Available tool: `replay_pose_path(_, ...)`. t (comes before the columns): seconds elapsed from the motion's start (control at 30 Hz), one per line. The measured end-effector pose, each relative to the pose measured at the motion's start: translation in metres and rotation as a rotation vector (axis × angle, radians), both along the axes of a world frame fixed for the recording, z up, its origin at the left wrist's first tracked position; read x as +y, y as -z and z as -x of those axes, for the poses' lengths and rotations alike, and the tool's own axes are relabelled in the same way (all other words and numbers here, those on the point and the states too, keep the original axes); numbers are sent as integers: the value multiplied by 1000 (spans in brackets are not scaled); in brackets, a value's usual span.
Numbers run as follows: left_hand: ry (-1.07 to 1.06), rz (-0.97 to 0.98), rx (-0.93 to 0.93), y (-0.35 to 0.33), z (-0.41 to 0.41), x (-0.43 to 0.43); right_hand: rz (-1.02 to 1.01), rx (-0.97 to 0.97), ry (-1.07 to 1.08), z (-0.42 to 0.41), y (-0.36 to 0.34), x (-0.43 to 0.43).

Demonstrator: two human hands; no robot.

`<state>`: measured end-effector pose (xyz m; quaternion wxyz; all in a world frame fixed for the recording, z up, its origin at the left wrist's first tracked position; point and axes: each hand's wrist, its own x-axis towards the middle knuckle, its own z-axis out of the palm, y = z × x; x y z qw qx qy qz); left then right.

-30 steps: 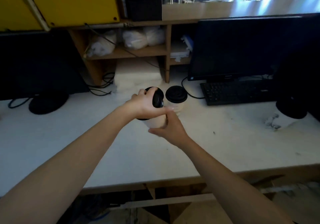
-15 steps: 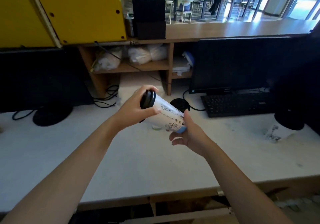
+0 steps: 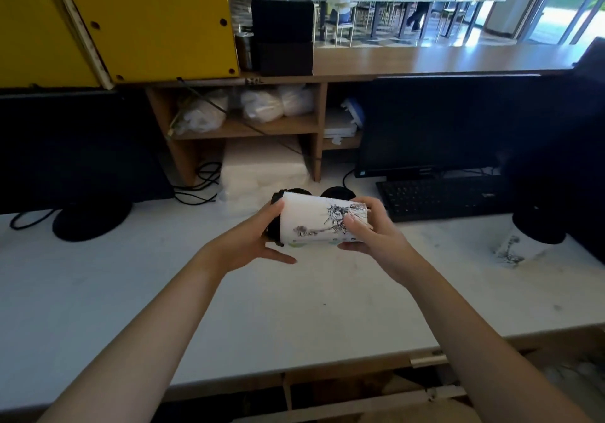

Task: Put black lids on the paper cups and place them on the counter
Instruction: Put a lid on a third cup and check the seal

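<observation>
A white paper cup [image 3: 314, 219] with a dark ink print lies sideways in the air above the white worktop [image 3: 163, 308]. Its black lid [image 3: 274, 223] points left. My left hand [image 3: 252, 242] grips the lid end, thumb on the cup wall. My right hand [image 3: 370, 229] holds the cup's base end. Behind the held cup, two more black lids [image 3: 339, 192] show over its top edge; the cups under them are hidden. Another lidded printed cup [image 3: 520, 242] stands at the right of the worktop.
A black keyboard [image 3: 438, 198] and monitor [image 3: 435, 124] stand behind on the right, another monitor [image 3: 75, 151] with its round foot on the left. Cables [image 3: 199, 183] lie at the back. A higher wooden counter [image 3: 425, 59] runs above the shelves.
The cup went from nearly upright to lying flat on its side, lid turned left. My right hand moved from under it to its base end, and the view tilted up.
</observation>
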<state>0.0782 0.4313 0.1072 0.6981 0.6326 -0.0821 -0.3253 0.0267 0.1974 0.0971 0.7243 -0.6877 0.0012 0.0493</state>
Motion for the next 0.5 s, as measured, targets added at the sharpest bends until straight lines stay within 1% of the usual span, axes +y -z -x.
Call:
replay_pose_path(0.1,-57,-9,38,3,-1,-6,62,-29,-72,-1,0,-6)
replay_pose_path(0.17,-120,-41,9,7,1,-10,69,3,-99,-3,3,-8)
replay_pose_path(0.23,-169,-47,-42,11,4,-13,15,80,-75,-6,6,-8)
replay_pose_path(0.3,-216,-46,-88,16,6,-14,-58,207,-18,-9,7,-7)
replay_pose_path(0.37,-242,-74,-165,19,9,-15,-32,326,-12,-11,5,-4)
replay_pose_path(0.4,-235,-109,-233,20,11,-16,1,366,-32,-12,3,-2)
replay_pose_path(0.47,-201,-163,-364,21,12,-16,22,394,-53,-12,3,5)
replay_pose_path(0.5,-188,-165,-397,21,13,-16,-1,388,-34,-12,3,8)
